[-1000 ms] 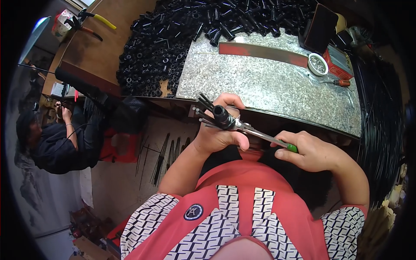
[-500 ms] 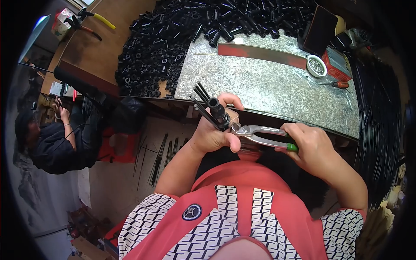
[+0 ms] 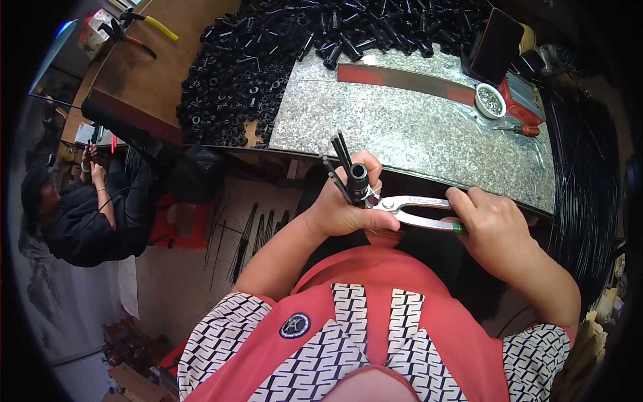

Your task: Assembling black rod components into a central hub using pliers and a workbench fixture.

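A black tubular fitting [image 3: 358, 182] is held in front of the near edge of a speckled grey worktop [image 3: 402, 137], its round open end turned up toward the camera. It is gripped, together with a cluster of slim black rods [image 3: 342, 151], by the left hand [image 3: 335, 213]: the fingers are curled around the far side, the thumb is stretched out to the right beneath the head of a pair of pincers [image 3: 420, 200], and the forearm is angled up from the lower left.

The pincers are gripped by the right hand [image 3: 497, 226], its back turned up and its fingers bent over the ends of the spread silver handles, one of them tipped in green; the thumb is largely hidden. The right elbow is bent out to the side, the forearm slanted inward. The tool's head is brought against the fitting's side, beside a thin pale wire [image 3: 376, 190]; whether the wire is pinched cannot be told.

On the worktop, a long reddish strip [image 3: 405, 84] is laid near a white bowl [image 3: 490, 101] of small silvery pieces. Black parts [image 3: 258, 57] are heaped beyond. At left, a co-worker [image 3: 84, 214] in dark clothing is seen seated.
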Tool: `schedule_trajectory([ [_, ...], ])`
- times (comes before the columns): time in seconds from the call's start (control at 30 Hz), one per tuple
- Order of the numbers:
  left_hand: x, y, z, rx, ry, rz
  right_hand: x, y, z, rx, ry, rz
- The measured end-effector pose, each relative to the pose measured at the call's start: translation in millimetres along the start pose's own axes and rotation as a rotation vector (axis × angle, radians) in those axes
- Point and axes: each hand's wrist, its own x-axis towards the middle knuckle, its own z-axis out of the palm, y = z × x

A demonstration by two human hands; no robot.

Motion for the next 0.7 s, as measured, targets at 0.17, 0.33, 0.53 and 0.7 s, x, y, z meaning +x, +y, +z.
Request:
schedule_trajectory([
  [0.17, 1.2, 2.3, -2.7, -0.033, 0.025, -0.02, 7.1, 3.0, 11.0, 0.199, -0.085, 0.024],
  [0.33, -0.5, 1.8, -7.4, -0.192, 0.03, 0.109, 14.5, 2.4, 23.6, 0.624, -0.17, -0.017],
  [0.53, -5.2, 10.1, -11.3, -0.208, 0.173, 0.148, 4.7, -7.0, 17.0, 0.868, -0.036, 0.15],
  [0.7, -6.8, 20.1, -6.3, -0.145, 0.251, 0.128, 5.5, 4.6, 25.3, 0.628, 0.26, 0.001],
])
